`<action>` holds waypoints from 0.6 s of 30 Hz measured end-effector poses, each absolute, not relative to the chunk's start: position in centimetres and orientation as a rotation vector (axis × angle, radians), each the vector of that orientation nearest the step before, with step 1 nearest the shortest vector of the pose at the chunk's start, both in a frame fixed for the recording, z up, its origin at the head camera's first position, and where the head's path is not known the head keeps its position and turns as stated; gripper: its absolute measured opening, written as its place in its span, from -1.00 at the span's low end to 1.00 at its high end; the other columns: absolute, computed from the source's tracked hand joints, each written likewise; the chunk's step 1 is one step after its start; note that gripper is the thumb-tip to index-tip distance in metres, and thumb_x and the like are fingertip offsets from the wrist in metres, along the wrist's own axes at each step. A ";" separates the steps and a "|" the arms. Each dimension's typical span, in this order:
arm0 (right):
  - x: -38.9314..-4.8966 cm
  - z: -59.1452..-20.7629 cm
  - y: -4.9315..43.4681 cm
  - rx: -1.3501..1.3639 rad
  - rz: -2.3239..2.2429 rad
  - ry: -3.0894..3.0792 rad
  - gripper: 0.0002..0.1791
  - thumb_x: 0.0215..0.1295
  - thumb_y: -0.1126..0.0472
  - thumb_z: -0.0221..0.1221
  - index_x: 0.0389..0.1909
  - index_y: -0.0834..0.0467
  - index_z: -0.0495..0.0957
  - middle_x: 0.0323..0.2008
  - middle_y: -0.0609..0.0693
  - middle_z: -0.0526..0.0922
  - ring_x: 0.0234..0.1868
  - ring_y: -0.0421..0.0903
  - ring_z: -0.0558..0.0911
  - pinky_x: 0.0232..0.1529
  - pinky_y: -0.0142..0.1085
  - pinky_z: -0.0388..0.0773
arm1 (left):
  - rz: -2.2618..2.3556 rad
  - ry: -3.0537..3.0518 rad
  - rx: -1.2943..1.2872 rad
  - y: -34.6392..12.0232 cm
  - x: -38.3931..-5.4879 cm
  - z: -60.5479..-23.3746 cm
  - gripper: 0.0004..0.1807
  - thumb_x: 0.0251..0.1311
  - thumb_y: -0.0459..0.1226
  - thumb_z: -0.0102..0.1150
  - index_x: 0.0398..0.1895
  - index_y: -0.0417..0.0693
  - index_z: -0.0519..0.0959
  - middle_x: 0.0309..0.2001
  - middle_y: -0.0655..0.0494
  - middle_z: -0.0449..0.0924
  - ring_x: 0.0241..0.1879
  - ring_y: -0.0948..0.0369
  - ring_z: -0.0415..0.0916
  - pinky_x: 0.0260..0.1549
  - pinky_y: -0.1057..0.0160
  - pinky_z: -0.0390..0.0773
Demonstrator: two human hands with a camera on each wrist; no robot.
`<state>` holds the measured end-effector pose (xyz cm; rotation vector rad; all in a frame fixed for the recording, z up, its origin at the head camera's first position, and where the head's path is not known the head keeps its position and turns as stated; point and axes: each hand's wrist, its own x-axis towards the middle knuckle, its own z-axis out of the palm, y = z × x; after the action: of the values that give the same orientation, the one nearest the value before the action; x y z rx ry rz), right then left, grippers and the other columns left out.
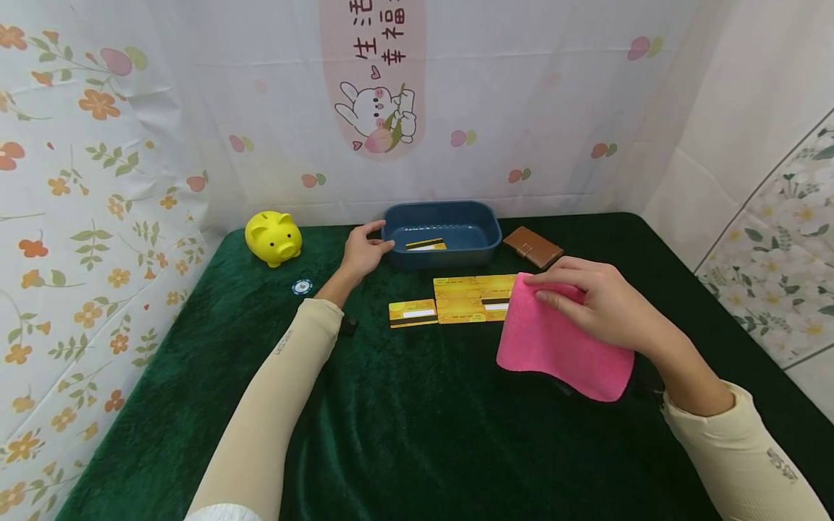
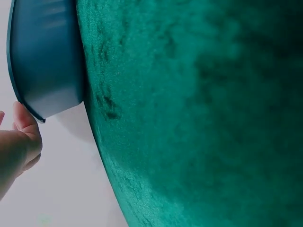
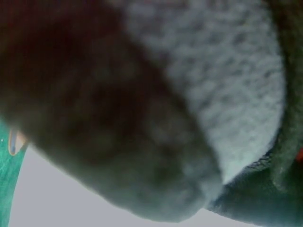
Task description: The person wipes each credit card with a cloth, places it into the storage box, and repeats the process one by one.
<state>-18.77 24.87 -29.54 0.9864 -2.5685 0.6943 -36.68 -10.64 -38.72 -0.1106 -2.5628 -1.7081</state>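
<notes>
My left hand (image 1: pixel 363 253) is at the left end of a blue rectangular basin (image 1: pixel 478 255), index finger and thumb apart with their tips right at its wall. The left wrist view shows a fingertip (image 2: pixel 23 118) touching the basin's rim near a corner. Yellow bank cards (image 1: pixel 426 246) lie inside the basin. A pink cloth (image 1: pixel 560 347) hangs from my right hand (image 1: pixel 593 304), which pinches its upper edge between thumb and fingers. The cloth overlaps the right end of a group of golden bank cards (image 1: pixel 456 297) on the table. Dark, blurred shapes fill most of the right wrist view.
A yellow piggy bank (image 1: pixel 270 237) stands at the back left, with a blue and white poker chip (image 1: pixel 302 287) in front of it. A brown leather wallet (image 1: pixel 534 247) lies right of the basin. Dark green velvet (image 1: pixel 404 427) covers the table; printed curtains hang behind and beside it.
</notes>
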 end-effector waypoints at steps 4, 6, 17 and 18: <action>-18.7 -29.5 24.9 0.987 0.720 -2.534 -0.57 0.12 0.44 0.37 0.04 0.10 0.69 -0.19 -0.18 0.63 -0.25 -0.29 0.51 -0.41 -0.47 0.51 | -1.692 -2.564 -0.157 -10.8 -36.2 -38.6 -0.47 0.34 -0.33 0.22 0.37 -0.05 0.43 0.42 -0.03 0.28 0.11 0.03 0.51 0.05 0.05 0.58; -18.7 -29.5 24.8 0.989 0.766 -2.496 -0.56 0.11 0.46 0.37 0.04 0.10 0.69 -0.18 -0.18 0.64 -0.27 -0.30 0.50 -0.42 -0.49 0.48 | -1.661 -2.571 -0.197 -10.9 -35.9 -38.6 -0.49 0.34 -0.33 0.21 0.36 -0.04 0.44 0.42 -0.04 0.26 0.10 0.03 0.52 0.03 0.06 0.58; -19.5 -30.3 25.9 0.650 1.068 -2.675 -0.62 0.33 0.33 0.24 0.16 0.17 0.55 -0.08 0.10 0.63 -0.45 -0.14 0.66 -0.43 -0.40 0.63 | -1.575 -2.527 -0.480 -10.2 -33.5 -37.2 -0.55 0.36 -0.36 0.18 0.30 -0.10 0.49 0.33 -0.09 0.28 -0.01 0.03 0.55 -0.12 0.07 0.62; -19.8 -30.6 26.1 0.619 1.057 -2.705 -0.62 0.34 0.30 0.24 0.16 0.19 0.54 -0.08 0.13 0.63 -0.44 -0.12 0.66 -0.43 -0.39 0.63 | -1.573 -2.531 -0.491 -10.0 -33.4 -37.1 -0.56 0.36 -0.35 0.18 0.30 -0.09 0.49 0.33 -0.09 0.29 -0.01 0.03 0.56 -0.11 0.08 0.62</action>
<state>-19.77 26.15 -30.58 0.6187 -2.7050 1.0566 -33.36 -10.04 -37.12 -0.4912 -2.5311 -1.5733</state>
